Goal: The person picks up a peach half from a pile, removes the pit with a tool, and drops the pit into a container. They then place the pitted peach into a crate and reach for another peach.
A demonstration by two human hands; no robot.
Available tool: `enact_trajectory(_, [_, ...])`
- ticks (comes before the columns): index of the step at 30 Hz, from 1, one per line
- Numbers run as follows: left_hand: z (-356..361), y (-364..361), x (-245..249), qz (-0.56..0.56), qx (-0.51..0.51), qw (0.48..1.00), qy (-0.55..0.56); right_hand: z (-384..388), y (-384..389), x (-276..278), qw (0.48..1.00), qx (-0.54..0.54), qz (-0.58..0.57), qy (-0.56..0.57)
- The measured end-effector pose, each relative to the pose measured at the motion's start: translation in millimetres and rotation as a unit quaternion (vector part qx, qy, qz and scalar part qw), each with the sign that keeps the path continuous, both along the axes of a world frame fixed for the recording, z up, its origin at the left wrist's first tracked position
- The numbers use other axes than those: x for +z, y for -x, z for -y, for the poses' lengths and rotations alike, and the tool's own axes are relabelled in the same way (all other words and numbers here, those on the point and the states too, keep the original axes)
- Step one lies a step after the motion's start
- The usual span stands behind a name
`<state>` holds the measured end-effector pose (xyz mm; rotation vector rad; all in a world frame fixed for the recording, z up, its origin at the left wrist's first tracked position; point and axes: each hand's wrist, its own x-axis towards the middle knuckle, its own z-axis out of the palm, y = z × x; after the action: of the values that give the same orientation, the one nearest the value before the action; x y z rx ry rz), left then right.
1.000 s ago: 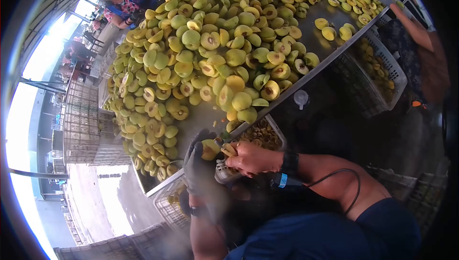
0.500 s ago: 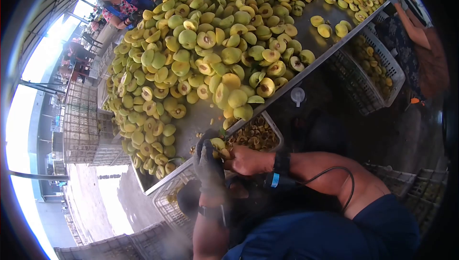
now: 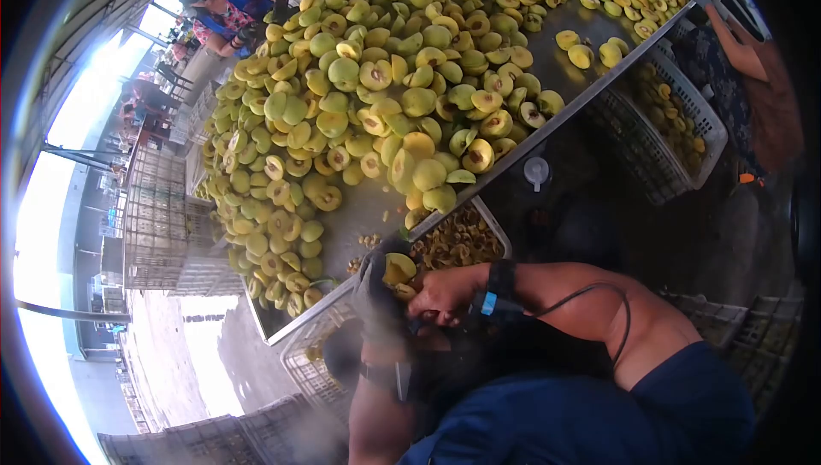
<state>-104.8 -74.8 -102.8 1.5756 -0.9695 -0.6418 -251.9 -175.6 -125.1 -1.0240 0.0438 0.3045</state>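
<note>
My left hand (image 3: 374,284), in a dark grey glove, is closed around a yellow peach half (image 3: 398,268) near the table edge. My bare right hand (image 3: 446,292) is curled into a fist right beside that fruit, with a black band on its wrist. Whatever sits inside the right fist is hidden. Beyond both hands, a large heap of yellow-green peach halves (image 3: 342,114) covers much of the metal table (image 3: 355,213). Many show brown centres. Small pit scraps (image 3: 363,243) lie on the table by the left glove.
A crate of brown pits and scraps (image 3: 462,238) stands just past my right hand. Another crate (image 3: 705,136) with fruit pieces is under the table edge at right. A co-worker (image 3: 231,12) stands across the heap; another person (image 3: 753,72) is at right. Stacked crates (image 3: 158,217) stand left.
My left glove has turned, so the peach half in it shows more fully. My right fist has shifted slightly down and right. The view has tilted a little.
</note>
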Motion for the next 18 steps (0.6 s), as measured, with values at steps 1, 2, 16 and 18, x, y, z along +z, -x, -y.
enact_trajectory(1, [1.9, -2.9, -2.8, -0.086, 0.001, 0.996, 0.007, 0.6, 2.2, 6.3, 0.999, -0.018, -0.035, 0.024])
enact_trajectory(2, [4.8, -4.1, -2.5, -0.171, 0.008, 0.985, 0.014, -0.8, 3.1, 12.3, 0.996, -0.033, -0.072, 0.045])
enact_trajectory(16, [-164.4, -166.7, 41.5, 0.346, 0.249, 0.846, -0.321, 0.3, 16.9, 11.2, 0.867, -0.152, -0.066, 0.469])
enact_trajectory(18, [-140.0, -170.2, 58.8, 0.374, 0.21, 0.859, -0.28, 1.6, 11.4, 12.4, 0.873, -0.135, -0.068, 0.463])
